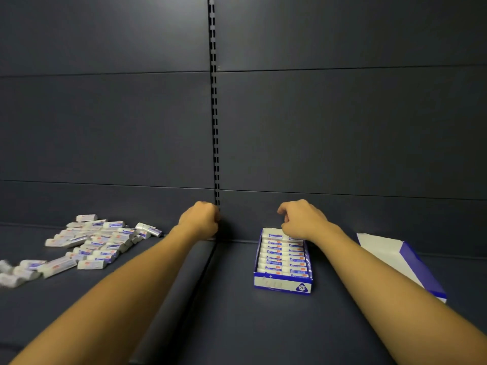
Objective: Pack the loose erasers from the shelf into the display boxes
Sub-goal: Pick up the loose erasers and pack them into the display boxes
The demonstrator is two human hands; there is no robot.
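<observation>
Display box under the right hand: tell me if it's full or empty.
Nearly full. The display box holds rows of erasers front to back; the right hand hides its far end.

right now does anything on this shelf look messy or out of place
Yes: the loose erasers lie in a jumbled heap on the left shelf section, pointing every way, a few strayed to the left edge. The display box under the right hand holds neat rows. A second box sits askew at right.

Bare shelf (232, 299) between eraser pile (89, 246) and box (283, 262).
</observation>
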